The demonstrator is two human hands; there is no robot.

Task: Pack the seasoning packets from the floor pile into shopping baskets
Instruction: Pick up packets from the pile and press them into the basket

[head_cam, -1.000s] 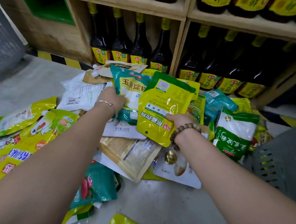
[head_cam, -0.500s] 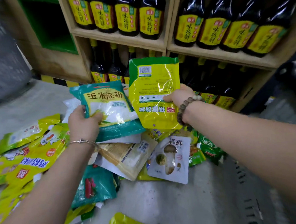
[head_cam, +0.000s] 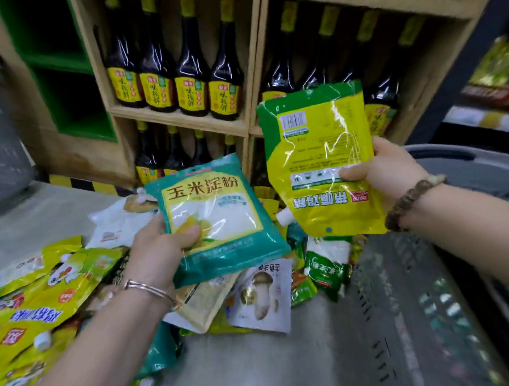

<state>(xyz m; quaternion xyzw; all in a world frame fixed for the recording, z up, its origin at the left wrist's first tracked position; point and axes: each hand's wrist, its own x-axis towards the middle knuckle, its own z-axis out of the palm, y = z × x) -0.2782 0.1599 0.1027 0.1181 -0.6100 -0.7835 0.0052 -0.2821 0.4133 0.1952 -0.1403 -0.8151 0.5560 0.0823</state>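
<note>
Left hand (head_cam: 160,247): thumb and fingers grip teal cornstarch packet (head_cam: 219,222), held above pile | right hand (head_cam: 387,171): pinches yellow spouted pouch (head_cam: 320,158) by its edge, inverted, at 2 o'clock of teal packet | floor pile (head_cam: 43,298): 8 o'clock | grey basket (head_cam: 468,162): 4 o'clock.

wooden shelves (head_cam: 179,119) hold dark, yellow-labelled bottles (head_cam: 190,61); green niche (head_cam: 68,85) at left; grey floor (head_cam: 38,214).

Teal pkt (head_cam: 219,222), yellow pouch (head_cam: 320,164) aloft
</note>
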